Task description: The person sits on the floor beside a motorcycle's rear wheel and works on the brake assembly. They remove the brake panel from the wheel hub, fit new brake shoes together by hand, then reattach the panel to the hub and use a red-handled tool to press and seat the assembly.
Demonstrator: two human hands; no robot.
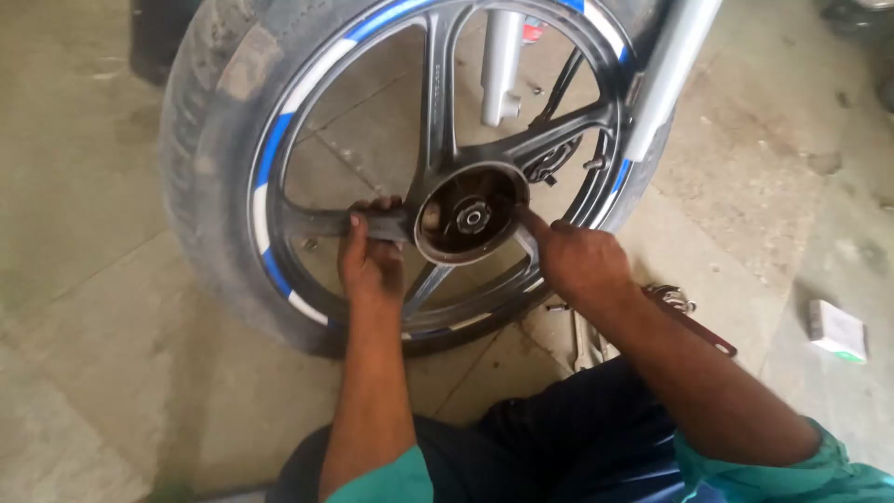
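A black motorcycle wheel (279, 186) with blue and white rim stripes fills the upper middle of the frame. The left hand (370, 256) clenches one spoke left of the hub (470, 214), while the right hand (577, 256) presses fingers against the hub's right edge, grasping nothing.

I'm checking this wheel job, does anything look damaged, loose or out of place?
The wheel leans tilted on the floor, steadied by the left hand on a spoke; the right hand reaches the hub. Tools lie loose beside the knee. No clear damage shows.
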